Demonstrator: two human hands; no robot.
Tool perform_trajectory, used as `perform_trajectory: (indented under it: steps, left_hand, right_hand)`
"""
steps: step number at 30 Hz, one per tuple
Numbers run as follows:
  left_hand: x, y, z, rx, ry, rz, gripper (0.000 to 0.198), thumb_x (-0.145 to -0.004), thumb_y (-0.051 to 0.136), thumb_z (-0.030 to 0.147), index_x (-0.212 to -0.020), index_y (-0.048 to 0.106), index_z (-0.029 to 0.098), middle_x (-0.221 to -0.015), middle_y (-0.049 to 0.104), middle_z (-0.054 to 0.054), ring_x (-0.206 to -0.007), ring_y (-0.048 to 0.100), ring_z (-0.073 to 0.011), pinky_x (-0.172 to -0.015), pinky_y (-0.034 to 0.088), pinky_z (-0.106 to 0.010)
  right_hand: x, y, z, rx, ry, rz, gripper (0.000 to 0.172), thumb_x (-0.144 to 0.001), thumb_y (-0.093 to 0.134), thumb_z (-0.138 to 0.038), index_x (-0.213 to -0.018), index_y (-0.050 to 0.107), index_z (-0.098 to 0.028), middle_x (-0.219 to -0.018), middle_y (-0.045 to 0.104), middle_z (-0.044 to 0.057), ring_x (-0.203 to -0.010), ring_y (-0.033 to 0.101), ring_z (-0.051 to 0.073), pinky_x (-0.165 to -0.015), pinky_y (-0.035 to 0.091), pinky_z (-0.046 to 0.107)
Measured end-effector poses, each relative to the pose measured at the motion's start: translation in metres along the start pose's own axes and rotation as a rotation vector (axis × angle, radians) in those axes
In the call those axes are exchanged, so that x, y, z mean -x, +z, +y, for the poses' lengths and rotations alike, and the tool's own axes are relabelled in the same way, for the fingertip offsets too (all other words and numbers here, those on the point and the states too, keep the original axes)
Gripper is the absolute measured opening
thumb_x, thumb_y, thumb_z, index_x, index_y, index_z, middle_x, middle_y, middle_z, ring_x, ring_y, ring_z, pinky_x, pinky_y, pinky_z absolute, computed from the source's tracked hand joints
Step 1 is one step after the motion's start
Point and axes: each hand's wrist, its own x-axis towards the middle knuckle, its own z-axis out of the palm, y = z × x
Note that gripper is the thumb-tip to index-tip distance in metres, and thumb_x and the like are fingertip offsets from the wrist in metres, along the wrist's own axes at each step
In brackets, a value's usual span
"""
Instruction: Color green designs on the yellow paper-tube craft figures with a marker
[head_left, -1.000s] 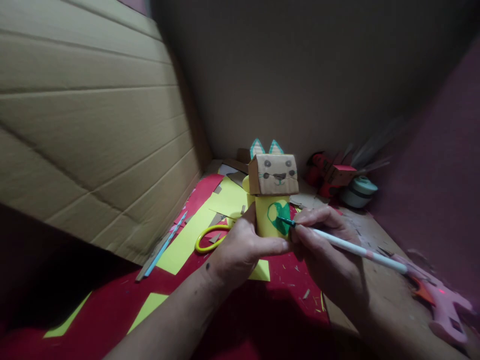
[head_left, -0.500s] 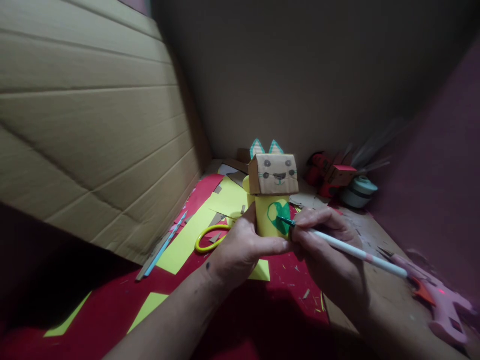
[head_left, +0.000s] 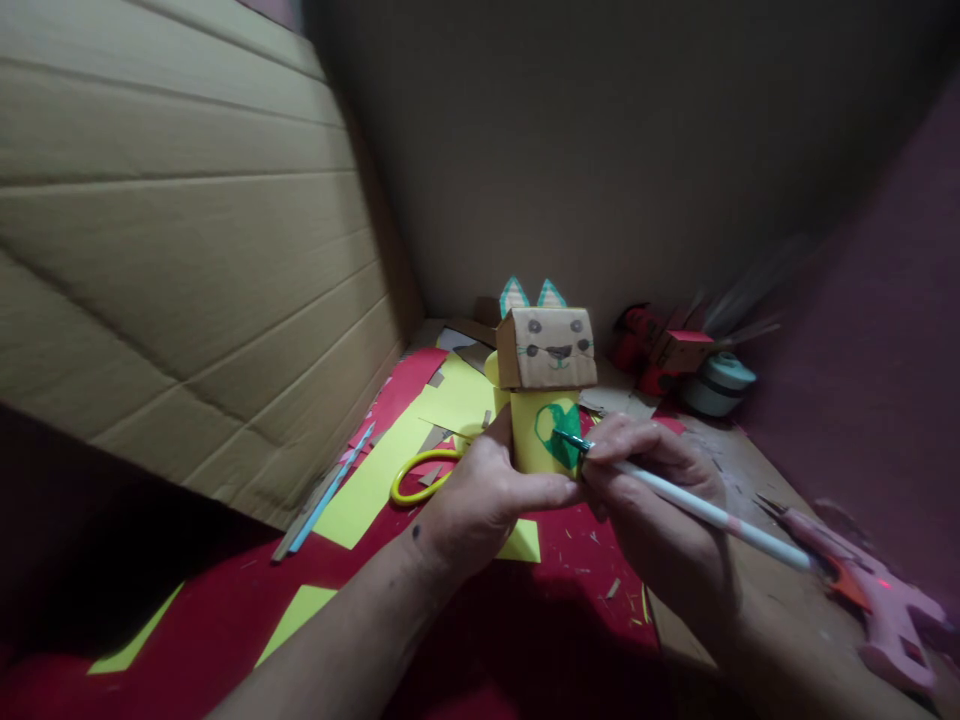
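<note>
A small cardboard cat figure [head_left: 545,350] with a drawn face, teal ears and a yellow body stands in the middle. A green heart [head_left: 559,430] is drawn on the yellow body. My left hand [head_left: 487,495] is closed around the base of the body, thumb pressed along its front. My right hand [head_left: 652,500] grips a white marker [head_left: 705,515] in a writing hold, its green tip touching the heart.
Yellow-handled scissors [head_left: 420,475] lie left of my left hand on yellow and red paper sheets [head_left: 375,480]. A pink glue gun [head_left: 885,605] lies at the right. A round teal container [head_left: 718,383] and red items stand at the back. Cardboard walls [head_left: 187,250] enclose the space.
The marker tip has shifted slightly over the heart and my right hand has edged a little left. The figure and my left hand have stayed put.
</note>
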Motion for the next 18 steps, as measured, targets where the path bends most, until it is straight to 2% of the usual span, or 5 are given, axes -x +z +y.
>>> perform_trajectory:
  steps: [6,11,15,18]
  left_hand:
    - [0.001,0.002,0.002,0.004,0.0,-0.002,0.066,-0.064,0.087,0.009,-0.127,0.07,0.021,-0.117,0.079,-0.007,-0.106,0.073,-0.0262,-0.096,0.054,-0.038]
    - [0.001,-0.001,0.002,-0.1,-0.028,0.036,0.064,-0.065,0.085,0.007,-0.126,0.07,0.02,-0.113,0.077,-0.006,-0.102,0.071,-0.0243,-0.094,0.054,-0.038]
    - [0.003,0.002,0.004,-0.162,-0.021,0.095,0.064,-0.065,0.086,0.009,-0.125,0.069,0.02,-0.108,0.077,-0.006,-0.105,0.071,-0.0272,-0.09,0.055,-0.037]
    - [0.004,0.007,0.007,-0.203,-0.023,0.138,0.064,-0.063,0.087,0.009,-0.123,0.069,0.019,-0.097,0.078,-0.005,-0.109,0.072,-0.0302,-0.086,0.056,-0.036]
  right_hand:
    - [0.001,-0.003,-0.002,0.006,0.059,0.015,0.018,-0.094,0.072,-0.011,-0.098,0.074,-0.028,-0.083,0.066,-0.004,-0.062,0.057,0.009,-0.056,0.047,0.018]
    - [0.001,-0.003,-0.01,0.097,0.06,0.055,0.013,-0.096,0.072,-0.017,-0.101,0.071,-0.03,-0.074,0.063,-0.006,-0.056,0.054,0.01,-0.052,0.044,0.022]
    - [0.003,0.002,-0.014,0.303,-0.057,0.063,0.015,-0.099,0.067,-0.014,-0.103,0.069,-0.029,-0.07,0.063,-0.007,-0.054,0.058,0.009,-0.051,0.046,0.02]
    - [0.005,0.005,-0.013,0.439,-0.179,0.072,0.018,-0.097,0.066,-0.011,-0.103,0.067,-0.028,-0.078,0.065,-0.006,-0.056,0.061,0.009,-0.053,0.049,0.02]
